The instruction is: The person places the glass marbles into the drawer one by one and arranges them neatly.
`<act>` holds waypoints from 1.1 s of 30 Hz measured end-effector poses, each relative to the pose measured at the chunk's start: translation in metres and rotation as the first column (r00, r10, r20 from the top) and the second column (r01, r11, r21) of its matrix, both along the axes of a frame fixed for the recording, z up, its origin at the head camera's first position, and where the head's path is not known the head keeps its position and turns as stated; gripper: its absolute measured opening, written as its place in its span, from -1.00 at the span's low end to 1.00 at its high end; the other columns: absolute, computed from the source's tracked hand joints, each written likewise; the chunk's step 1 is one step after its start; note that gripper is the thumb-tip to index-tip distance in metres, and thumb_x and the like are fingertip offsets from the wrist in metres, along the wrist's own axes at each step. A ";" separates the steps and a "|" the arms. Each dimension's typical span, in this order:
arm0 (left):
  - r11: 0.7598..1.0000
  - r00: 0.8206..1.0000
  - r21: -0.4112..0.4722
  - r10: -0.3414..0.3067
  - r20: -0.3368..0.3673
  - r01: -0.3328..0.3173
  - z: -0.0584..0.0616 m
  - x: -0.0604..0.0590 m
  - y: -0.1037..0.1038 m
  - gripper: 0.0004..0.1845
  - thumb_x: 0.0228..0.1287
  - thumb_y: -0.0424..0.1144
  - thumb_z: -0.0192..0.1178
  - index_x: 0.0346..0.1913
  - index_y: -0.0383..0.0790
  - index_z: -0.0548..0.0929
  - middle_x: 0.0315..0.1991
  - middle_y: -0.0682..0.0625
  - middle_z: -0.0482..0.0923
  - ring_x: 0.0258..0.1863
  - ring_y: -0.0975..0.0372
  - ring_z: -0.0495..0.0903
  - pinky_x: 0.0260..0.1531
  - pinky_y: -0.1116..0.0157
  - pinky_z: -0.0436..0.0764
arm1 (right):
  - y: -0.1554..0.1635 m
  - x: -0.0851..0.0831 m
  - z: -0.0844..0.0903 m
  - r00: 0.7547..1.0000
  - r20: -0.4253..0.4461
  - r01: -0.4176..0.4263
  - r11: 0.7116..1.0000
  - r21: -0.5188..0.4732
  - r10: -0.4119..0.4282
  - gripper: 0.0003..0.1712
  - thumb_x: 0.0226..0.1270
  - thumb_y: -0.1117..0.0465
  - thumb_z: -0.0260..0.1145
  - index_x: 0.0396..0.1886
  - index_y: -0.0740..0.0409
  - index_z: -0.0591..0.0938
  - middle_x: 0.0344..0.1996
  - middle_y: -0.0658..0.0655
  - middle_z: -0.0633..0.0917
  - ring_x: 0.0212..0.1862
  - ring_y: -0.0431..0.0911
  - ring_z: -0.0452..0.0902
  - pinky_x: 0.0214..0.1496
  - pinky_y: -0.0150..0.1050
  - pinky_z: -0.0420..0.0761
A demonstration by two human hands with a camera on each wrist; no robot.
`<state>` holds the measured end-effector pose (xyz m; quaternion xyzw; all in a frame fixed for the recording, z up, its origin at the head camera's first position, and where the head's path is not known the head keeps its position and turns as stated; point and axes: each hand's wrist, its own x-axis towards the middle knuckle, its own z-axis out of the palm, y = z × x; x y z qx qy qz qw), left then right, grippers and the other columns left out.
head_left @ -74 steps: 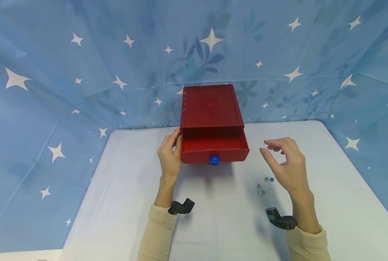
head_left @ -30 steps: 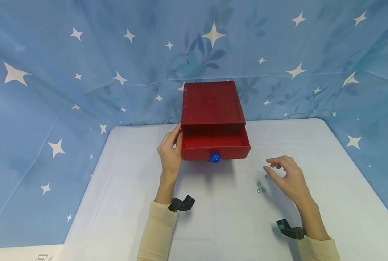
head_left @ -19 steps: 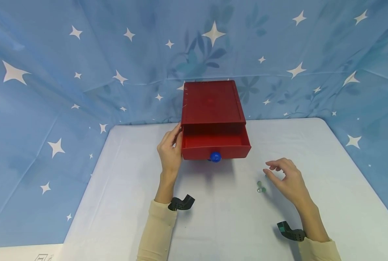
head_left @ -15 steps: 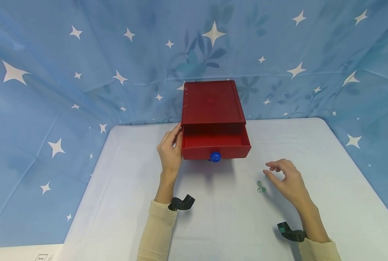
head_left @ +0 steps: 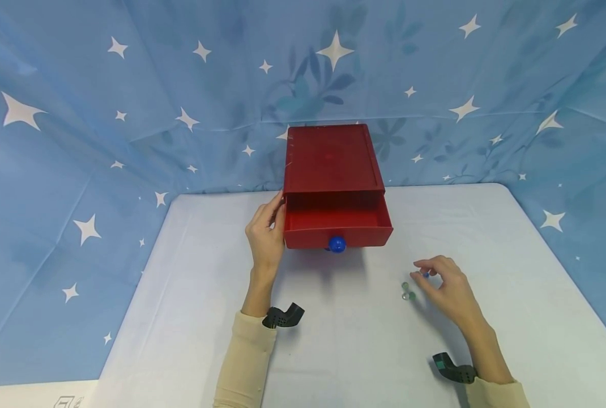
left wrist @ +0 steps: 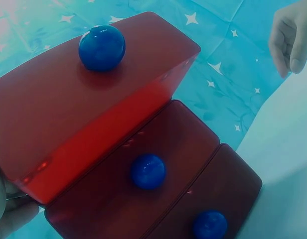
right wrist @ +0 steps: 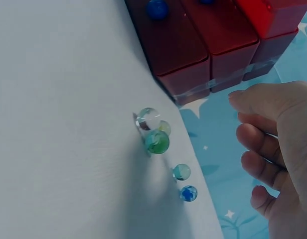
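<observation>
backdrop (head_left: 129, 85): blue cloth, white stars, leaf print | table (head_left: 206, 294): pale white top | light: even

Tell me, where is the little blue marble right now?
In the head view the blue marble lies on the white table, right of the red drawer box, just at the right hand's fingertips, with other marbles to its left.

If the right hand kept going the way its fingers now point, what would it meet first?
Most likely the blue marble just off the right hand's fingertips, with a pale green marble beside it; the gap is hard to judge.
</observation>
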<state>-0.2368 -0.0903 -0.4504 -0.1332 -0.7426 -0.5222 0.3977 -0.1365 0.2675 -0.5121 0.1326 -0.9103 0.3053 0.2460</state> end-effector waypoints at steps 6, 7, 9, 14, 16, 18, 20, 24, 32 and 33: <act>1.000 1.000 0.002 -0.008 -0.005 0.008 0.000 0.000 0.000 -0.69 0.40 -0.35 0.22 0.16 -0.22 0.70 -0.15 -0.16 0.75 -0.22 0.14 0.76 -0.20 0.23 0.78 | 0.001 0.002 -0.005 1.000 0.011 -0.012 1.000 0.005 0.012 -0.69 -0.01 0.42 0.53 -0.20 0.22 0.72 -0.42 0.00 0.67 -0.27 -0.14 0.44 -0.23 -0.42 0.40; 1.000 1.000 0.003 -0.011 -0.005 0.011 0.000 -0.001 -0.001 -0.69 0.41 -0.34 0.22 0.16 -0.20 0.70 -0.15 -0.14 0.75 -0.21 0.16 0.76 -0.20 0.23 0.78 | 0.001 0.002 -0.006 1.000 0.013 -0.013 1.000 0.006 0.013 -0.69 -0.01 0.42 0.53 -0.20 0.22 0.72 -0.42 0.00 0.67 -0.27 -0.14 0.44 -0.23 -0.43 0.39; 1.000 1.000 0.001 -0.010 -0.005 0.010 -0.001 -0.001 -0.001 -0.69 0.41 -0.33 0.22 0.17 -0.19 0.70 -0.14 -0.14 0.75 -0.21 0.17 0.76 -0.19 0.24 0.78 | 0.002 0.003 -0.008 1.000 0.019 -0.014 1.000 0.010 0.014 -0.69 -0.02 0.41 0.54 -0.20 0.22 0.72 -0.43 -0.01 0.66 -0.28 -0.14 0.45 -0.24 -0.45 0.38; 1.000 1.000 -0.007 -0.005 -0.004 0.005 -0.002 -0.002 -0.002 -0.69 0.42 -0.32 0.20 0.17 -0.18 0.70 -0.14 -0.14 0.75 -0.19 0.17 0.76 -0.19 0.27 0.77 | 0.004 0.004 -0.014 0.999 0.049 -0.016 0.999 0.031 0.014 -0.68 -0.03 0.38 0.56 -0.21 0.20 0.74 -0.43 -0.03 0.66 -0.28 -0.15 0.45 -0.25 -0.46 0.39; 1.000 1.000 -0.009 -0.004 -0.005 0.004 -0.002 -0.002 -0.001 -0.69 0.42 -0.33 0.20 0.17 -0.18 0.70 -0.15 -0.14 0.75 -0.19 0.17 0.76 -0.19 0.29 0.77 | 0.004 0.005 -0.016 0.998 0.062 -0.017 0.999 0.039 0.015 -0.68 -0.03 0.37 0.57 -0.20 0.19 0.75 -0.43 -0.03 0.66 -0.28 -0.15 0.45 -0.25 -0.45 0.40; 1.000 1.000 -0.010 -0.005 -0.009 0.005 -0.002 -0.002 -0.001 -0.69 0.42 -0.34 0.21 0.17 -0.20 0.70 -0.15 -0.15 0.75 -0.20 0.16 0.76 -0.20 0.31 0.77 | 0.004 0.005 -0.017 0.998 0.068 -0.017 0.999 0.046 0.014 -0.68 -0.04 0.37 0.57 -0.20 0.19 0.75 -0.43 -0.03 0.66 -0.29 -0.15 0.46 -0.24 -0.45 0.40; 1.000 1.000 -0.009 -0.007 -0.011 0.007 -0.001 -0.002 -0.001 -0.69 0.41 -0.35 0.21 0.16 -0.21 0.70 -0.15 -0.15 0.75 -0.21 0.15 0.76 -0.20 0.31 0.77 | 0.004 0.005 -0.019 0.997 0.074 -0.019 0.999 0.050 0.015 -0.68 -0.04 0.36 0.57 -0.21 0.20 0.75 -0.43 -0.03 0.66 -0.30 -0.15 0.45 -0.23 -0.45 0.39; 1.000 1.000 -0.005 -0.010 -0.017 0.010 -0.001 -0.001 -0.001 -0.69 0.40 -0.36 0.22 0.16 -0.23 0.70 -0.15 -0.16 0.75 -0.22 0.14 0.76 -0.20 0.31 0.77 | 0.004 0.004 -0.021 0.997 0.082 -0.022 0.998 0.059 0.017 -0.68 -0.05 0.36 0.58 -0.21 0.19 0.75 -0.44 -0.03 0.65 -0.31 -0.17 0.45 -0.23 -0.46 0.38; 1.000 1.000 -0.010 -0.010 0.004 0.010 -0.002 -0.002 -0.001 -0.69 0.43 -0.30 0.20 0.17 -0.19 0.70 -0.15 -0.16 0.75 -0.21 0.14 0.76 -0.18 0.31 0.77 | 0.003 0.004 -0.025 0.990 0.139 -0.022 0.997 0.072 0.012 -0.73 -0.01 0.34 0.58 -0.25 0.16 0.76 -0.43 -0.05 0.68 -0.31 -0.17 0.48 -0.27 -0.43 0.49; 1.000 1.000 -0.008 -0.012 0.005 0.012 -0.002 -0.002 -0.001 -0.69 0.43 -0.30 0.20 0.17 -0.20 0.70 -0.15 -0.16 0.75 -0.21 0.14 0.76 -0.18 0.32 0.76 | 0.003 0.004 -0.026 0.988 0.151 -0.020 0.997 0.076 0.008 -0.74 0.00 0.33 0.57 -0.25 0.15 0.76 -0.43 -0.06 0.68 -0.31 -0.16 0.49 -0.27 -0.40 0.51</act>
